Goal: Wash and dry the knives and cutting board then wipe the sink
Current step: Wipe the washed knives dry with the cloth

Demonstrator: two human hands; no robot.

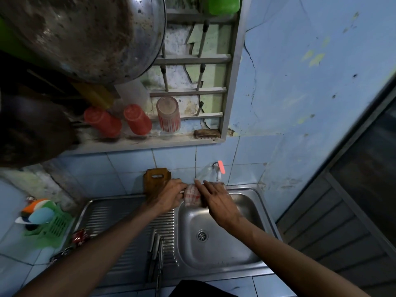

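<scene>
Both my hands meet over the back rim of the steel sink (248,262). My left hand (169,195) grips the handle end of a knife, whose blade is wrapped in a red-and-white checked cloth (192,195). My right hand (216,200) holds the cloth around the blade, fingers stretched along it. A brown wooden cutting board (157,179) leans upright against the tiled wall behind my left hand. Several knives (155,258) lie on the ribbed drainboard (120,219) to the left of the basin.
A white tap with a pink lever (219,171) juts from the wall above the basin. A green basket with sponges (46,219) sits at the left. Cups and a brush (206,133) stand on the window ledge. A large metal pan (85,35) hangs overhead.
</scene>
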